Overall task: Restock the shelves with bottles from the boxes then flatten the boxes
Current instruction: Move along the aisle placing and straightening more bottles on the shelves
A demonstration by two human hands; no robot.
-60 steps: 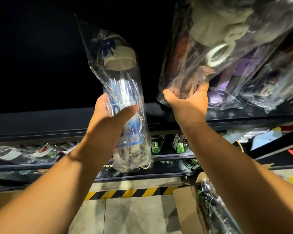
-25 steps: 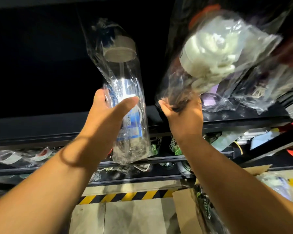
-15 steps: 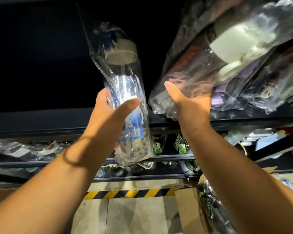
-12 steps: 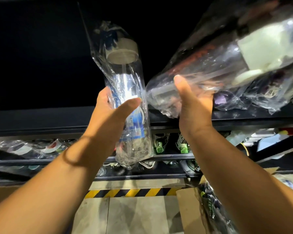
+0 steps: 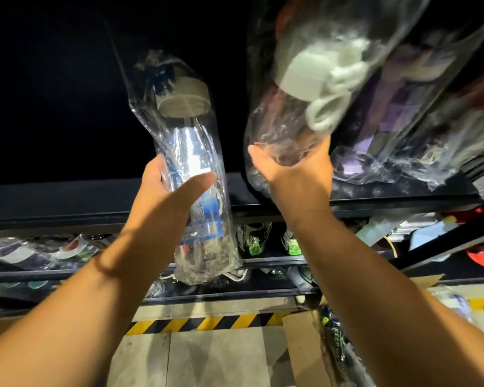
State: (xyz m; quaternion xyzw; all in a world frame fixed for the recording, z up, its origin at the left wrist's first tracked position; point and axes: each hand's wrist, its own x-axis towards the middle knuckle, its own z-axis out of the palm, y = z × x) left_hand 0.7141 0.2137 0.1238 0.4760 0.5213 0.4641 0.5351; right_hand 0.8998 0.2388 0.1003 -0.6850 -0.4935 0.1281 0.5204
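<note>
My left hand (image 5: 169, 196) grips a clear bottle with a blue label and grey lid (image 5: 192, 169), wrapped in a plastic bag and held upright in front of the black top shelf (image 5: 67, 199). My right hand (image 5: 294, 174) holds the bottom of a second bagged bottle with a white lid (image 5: 313, 76), tilted up and to the right over the shelf edge. It leans against other bagged bottles (image 5: 403, 113) that lie on the shelf's right part.
Lower shelves (image 5: 263, 259) hold green-labelled bottles and bagged items at left (image 5: 25, 250). An open cardboard box (image 5: 299, 342) with bagged bottles stands on the floor at lower right. Yellow-black hazard tape (image 5: 201, 322) runs along the floor. The top shelf's left part is dark.
My right hand has swung its bagged bottle from nearly lying flat to a steeper tilt, lid moving up and left. My left hand and its bottle have stayed almost still.
</note>
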